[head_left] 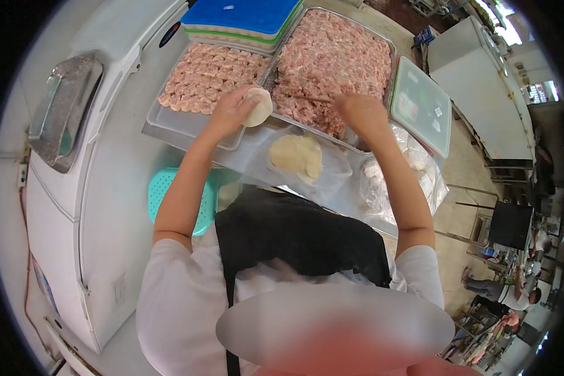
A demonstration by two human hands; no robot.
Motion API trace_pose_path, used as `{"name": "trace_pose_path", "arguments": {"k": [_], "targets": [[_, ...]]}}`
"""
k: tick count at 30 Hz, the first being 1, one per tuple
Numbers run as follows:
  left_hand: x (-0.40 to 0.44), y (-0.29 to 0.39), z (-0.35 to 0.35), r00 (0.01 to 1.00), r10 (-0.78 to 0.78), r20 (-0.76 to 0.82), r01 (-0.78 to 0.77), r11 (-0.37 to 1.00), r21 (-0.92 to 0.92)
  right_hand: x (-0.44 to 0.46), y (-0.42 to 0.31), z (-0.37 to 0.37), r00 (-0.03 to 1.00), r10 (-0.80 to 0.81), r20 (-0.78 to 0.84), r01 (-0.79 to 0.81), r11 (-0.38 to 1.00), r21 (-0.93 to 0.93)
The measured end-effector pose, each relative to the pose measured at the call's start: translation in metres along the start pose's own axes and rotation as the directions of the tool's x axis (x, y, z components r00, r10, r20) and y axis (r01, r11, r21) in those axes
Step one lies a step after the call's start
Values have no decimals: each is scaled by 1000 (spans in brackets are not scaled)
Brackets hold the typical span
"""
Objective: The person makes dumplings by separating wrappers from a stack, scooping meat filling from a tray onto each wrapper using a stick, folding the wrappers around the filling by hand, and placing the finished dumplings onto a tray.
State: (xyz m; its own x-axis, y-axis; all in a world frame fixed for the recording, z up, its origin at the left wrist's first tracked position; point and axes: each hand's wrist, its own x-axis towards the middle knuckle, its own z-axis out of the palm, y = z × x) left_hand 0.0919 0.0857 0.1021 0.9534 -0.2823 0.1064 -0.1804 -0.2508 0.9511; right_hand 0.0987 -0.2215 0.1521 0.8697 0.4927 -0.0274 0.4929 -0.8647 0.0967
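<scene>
My left hand [227, 114] holds a round, pale dough wrapper [259, 108] by its edge, over the front of a tray of filled dumplings [213, 70]. A thin brown stick [312, 98] is in my right hand [361, 114], whose fingers are closed around it. Its tip reaches into the ground meat [332, 53] that fills a large metal tray [393, 62]. The stick's far end is hard to make out against the meat. Between my forearms, more dough wrappers [296, 156] lie overlapping on a clear plastic sheet [335, 170].
Stacked boxes with a blue lid [241, 15] stand behind the dumplings. A clear-lidded container [422, 103] lies right of the meat, with a plastic bag [382, 191] nearer me. A teal basket [163, 194] sits low left, beside a white appliance [116, 207]. Another person [514, 296] stands far right.
</scene>
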Motion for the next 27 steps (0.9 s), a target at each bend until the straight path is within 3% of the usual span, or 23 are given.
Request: {"name": "trace_pose_path", "arguments": {"k": [4, 7, 10, 13, 16, 19, 22, 23, 25, 27], "targets": [[9, -14, -3, 985, -171, 6, 164, 934, -318, -6, -40, 43, 991, -82, -106, 103, 972, 213], [11, -28, 5, 942, -335, -2, 285, 805, -521, -13, -37, 36, 995, 96, 7, -88, 880, 467], [8, -29, 7, 961, -232, 151, 271, 895, -354, -7, -9, 39, 918, 88, 387, -350, 640, 684], [11, -2, 1, 915, -182, 360, 248, 957, -148, -8, 0, 32, 980, 116, 165, -191, 795, 576], [13, -20, 7, 874, -129, 468, 205, 972, -115, -10, -17, 30, 989, 82, 126, -123, 925, 360], [17, -26, 13, 849, -144, 508, 225, 969, -101, -21, -12, 29, 982, 82, 169, -169, 783, 599], [27, -23, 23, 866, -180, 467, 304, 930, -206, -34, -10, 12, 935, 298, 190, -341, 615, 711], [32, -20, 31, 874, -226, 431, 401, 835, -377, -37, -9, 10, 907, 380, 182, -382, 560, 735], [49, 2, 53, 863, -330, 382, 505, 539, -674, -33, -10, 10, 865, 501, -42, -265, 525, 809], [66, 31, 75, 905, -281, 318, 404, 338, -850, -26, -11, 13, 814, 544, -205, -155, 542, 826]]}}
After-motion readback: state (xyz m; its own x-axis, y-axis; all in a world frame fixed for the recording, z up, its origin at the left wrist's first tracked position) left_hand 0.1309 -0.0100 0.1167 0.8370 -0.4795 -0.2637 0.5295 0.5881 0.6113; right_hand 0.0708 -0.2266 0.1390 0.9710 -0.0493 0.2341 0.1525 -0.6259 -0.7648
